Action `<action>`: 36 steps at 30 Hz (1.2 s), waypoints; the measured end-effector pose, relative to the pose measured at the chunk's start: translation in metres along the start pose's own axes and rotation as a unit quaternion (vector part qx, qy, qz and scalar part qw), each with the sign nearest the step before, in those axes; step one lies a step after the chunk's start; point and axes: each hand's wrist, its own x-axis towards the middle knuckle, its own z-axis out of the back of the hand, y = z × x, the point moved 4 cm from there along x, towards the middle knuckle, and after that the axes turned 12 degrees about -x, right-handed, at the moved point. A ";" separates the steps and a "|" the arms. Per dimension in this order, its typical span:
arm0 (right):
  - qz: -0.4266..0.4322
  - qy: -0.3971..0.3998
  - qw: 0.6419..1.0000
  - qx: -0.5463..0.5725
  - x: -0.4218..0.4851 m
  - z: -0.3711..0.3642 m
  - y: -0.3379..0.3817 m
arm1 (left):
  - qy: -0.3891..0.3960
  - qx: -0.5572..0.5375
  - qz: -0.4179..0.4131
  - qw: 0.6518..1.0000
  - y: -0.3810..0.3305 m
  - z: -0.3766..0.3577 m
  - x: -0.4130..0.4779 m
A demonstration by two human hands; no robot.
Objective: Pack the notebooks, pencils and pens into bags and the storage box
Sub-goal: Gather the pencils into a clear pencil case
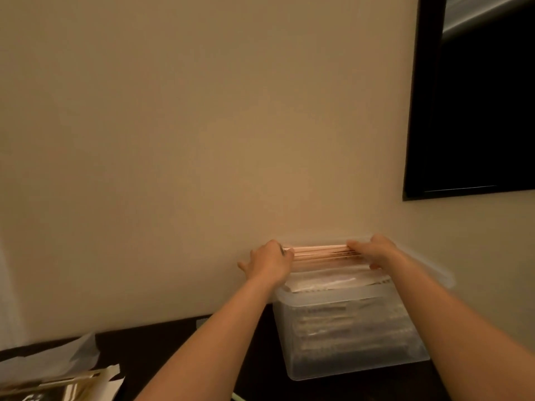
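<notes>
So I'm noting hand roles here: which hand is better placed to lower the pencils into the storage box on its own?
Probably the right hand: it grips the pencils right above the storage box opening, while the left hand holds their other end over the box's left rim.

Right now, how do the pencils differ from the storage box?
The pencils are slim, pale wood; the storage box is bulky, translucent plastic. The pencils hang level above it, gripped by the left hand and right hand; the storage box rests on the dark table.
</notes>
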 end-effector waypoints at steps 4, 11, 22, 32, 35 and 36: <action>-0.012 0.012 0.999 -0.034 0.006 0.000 -0.001 | -0.010 0.050 -0.007 0.999 -0.004 -0.007 0.008; 0.019 -0.001 0.986 -0.168 0.003 -0.005 0.006 | 0.008 0.073 0.002 0.997 -0.006 -0.012 0.012; 0.135 -0.115 0.972 -0.156 -0.036 0.006 0.035 | -0.001 -0.083 -0.057 0.995 -0.001 0.026 -0.012; 0.360 -0.064 0.928 -0.077 -0.183 -0.022 0.119 | 0.081 -0.004 -0.109 0.991 0.039 0.122 -0.116; 0.399 -0.036 0.912 -0.090 -0.236 -0.038 0.138 | 0.109 0.014 -0.102 0.989 0.060 0.148 -0.155; 0.409 -0.023 0.907 -0.094 -0.250 -0.045 0.142 | 0.117 0.023 -0.101 0.988 0.067 0.155 -0.167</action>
